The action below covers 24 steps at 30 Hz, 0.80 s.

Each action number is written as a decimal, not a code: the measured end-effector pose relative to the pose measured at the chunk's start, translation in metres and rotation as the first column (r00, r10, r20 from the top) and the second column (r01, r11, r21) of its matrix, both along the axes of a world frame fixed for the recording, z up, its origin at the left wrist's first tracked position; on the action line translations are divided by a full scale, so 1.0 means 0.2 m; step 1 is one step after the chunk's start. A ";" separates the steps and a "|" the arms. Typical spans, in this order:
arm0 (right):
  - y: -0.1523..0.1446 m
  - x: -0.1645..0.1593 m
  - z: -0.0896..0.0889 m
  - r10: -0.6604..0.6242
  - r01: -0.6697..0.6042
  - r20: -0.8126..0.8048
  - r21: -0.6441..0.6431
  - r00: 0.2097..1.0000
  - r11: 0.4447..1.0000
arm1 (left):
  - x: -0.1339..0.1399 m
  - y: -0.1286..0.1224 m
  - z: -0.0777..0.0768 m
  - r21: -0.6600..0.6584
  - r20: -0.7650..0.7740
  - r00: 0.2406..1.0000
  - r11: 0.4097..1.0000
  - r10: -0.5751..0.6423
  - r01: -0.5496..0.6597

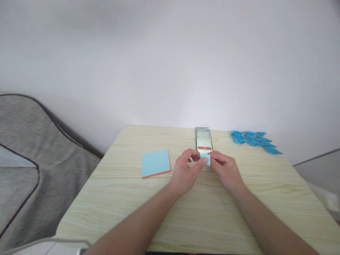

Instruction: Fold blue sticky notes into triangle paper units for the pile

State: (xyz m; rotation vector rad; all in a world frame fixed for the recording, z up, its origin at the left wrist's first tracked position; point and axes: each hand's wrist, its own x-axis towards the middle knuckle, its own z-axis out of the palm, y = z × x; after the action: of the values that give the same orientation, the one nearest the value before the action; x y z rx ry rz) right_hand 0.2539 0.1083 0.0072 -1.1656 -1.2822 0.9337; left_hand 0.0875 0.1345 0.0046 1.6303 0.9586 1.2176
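Between my two hands is a small folded piece of light blue paper (208, 161), held just above the table in front of the phone. My left hand (187, 171) pinches its left side, with the thumb lying across the front. On the other side, my right hand (227, 170) grips the right edge between thumb and fingers; some fingertips are hidden behind the paper. A stack of square light blue paper (156, 163), with an orange-red edge beneath, lies to the left of my left hand.
A phone (204, 142) with a lit screen lies behind my hands near the wall. Several folded blue paper pieces (253, 139) sit at the table's back right. The wood-grain table (202, 223) meets a white wall (170, 63). Grey fabric (66, 166) stands at the left.
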 end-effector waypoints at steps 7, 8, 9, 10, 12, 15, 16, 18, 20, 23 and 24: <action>0.00 0.02 0.01 0.050 -0.052 0.045 0.042 0.998 0.998 | -0.01 0.01 -0.02 0.096 -0.074 0.995 0.994 0.059 -0.051; 0.00 0.02 0.01 0.037 -0.040 0.061 0.048 0.997 0.998 | -0.01 0.01 -0.02 0.117 -0.095 0.994 0.992 0.057 -0.045; 0.00 0.02 0.01 0.021 -0.025 0.083 0.054 0.996 0.998 | -0.02 0.01 -0.02 0.138 -0.120 0.992 0.990 0.050 -0.033; 0.00 0.02 0.01 0.005 -0.011 0.106 0.059 0.994 0.998 | -0.02 0.01 -0.02 0.159 -0.148 0.988 0.987 0.038 -0.014; -0.01 0.02 0.01 -0.011 0.002 0.146 0.062 0.989 0.998 | -0.02 0.01 -0.02 0.195 -0.207 0.978 0.980 0.006 0.036; -0.01 0.03 0.01 0.000 -0.005 0.182 0.029 0.983 1.000 | -0.02 0.01 -0.01 0.229 -0.272 0.962 0.970 -0.015 0.080; -0.01 0.03 0.00 -0.001 -0.003 0.197 0.020 0.980 1.000 | -0.02 0.02 -0.01 0.234 -0.283 0.959 0.969 -0.009 0.078; 0.00 0.03 0.00 -0.014 0.011 0.238 0.013 0.971 1.000 | -0.03 0.03 -0.01 0.229 -0.292 0.956 0.971 0.008 0.061; 0.00 0.04 -0.01 -0.018 0.019 0.271 0.000 0.962 1.000 | -0.03 0.03 -0.02 0.219 -0.309 0.951 0.974 0.010 0.061; 0.00 0.04 -0.03 0.023 -0.008 0.285 -0.056 0.958 0.998 | -0.04 0.04 -0.03 0.213 -0.367 0.930 0.972 -0.018 0.103; 0.00 0.04 -0.03 0.035 -0.015 0.295 -0.072 0.955 0.997 | -0.04 0.04 -0.04 0.211 -0.391 0.920 0.969 -0.033 0.124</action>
State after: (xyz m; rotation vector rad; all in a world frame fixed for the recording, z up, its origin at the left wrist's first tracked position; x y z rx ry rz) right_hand 0.2610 0.1078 0.0008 -1.3849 -1.5160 0.8485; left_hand 0.0803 0.1423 -0.0028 2.1308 1.0023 0.9993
